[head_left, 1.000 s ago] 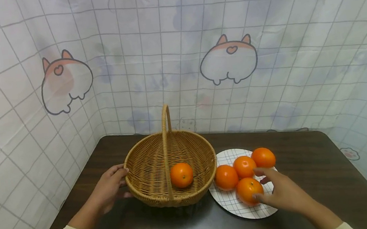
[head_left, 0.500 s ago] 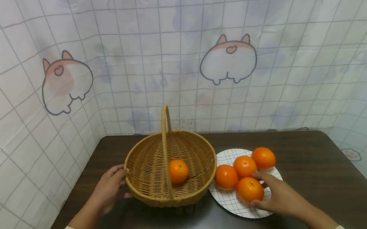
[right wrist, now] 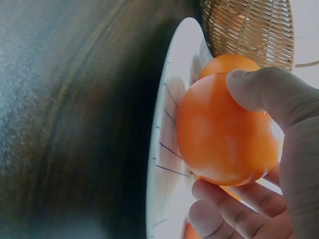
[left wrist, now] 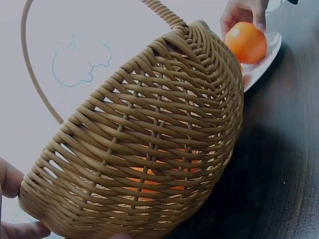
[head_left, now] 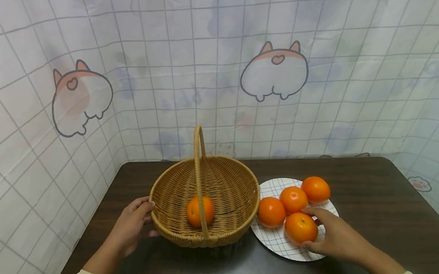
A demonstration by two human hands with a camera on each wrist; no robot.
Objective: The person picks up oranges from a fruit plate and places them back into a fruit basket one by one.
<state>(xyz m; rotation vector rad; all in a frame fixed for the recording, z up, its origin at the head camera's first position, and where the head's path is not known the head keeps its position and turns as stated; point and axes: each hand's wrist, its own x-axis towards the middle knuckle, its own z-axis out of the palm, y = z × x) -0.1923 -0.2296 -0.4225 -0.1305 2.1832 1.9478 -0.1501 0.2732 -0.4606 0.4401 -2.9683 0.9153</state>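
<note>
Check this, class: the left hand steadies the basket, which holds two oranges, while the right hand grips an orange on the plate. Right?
Not quite. The basket holds one orange, as the head view shows. The left hand does steady it, and the right hand grips an orange on the plate.

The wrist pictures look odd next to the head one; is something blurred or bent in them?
Right wrist view: the table is smeared and soft, while the orange held by the right hand is fairly sharp. Left wrist view: the basket is crisp, the background washed out white. Head view: evenly lit, the wall's grid lines bow like a wide lens.
</note>
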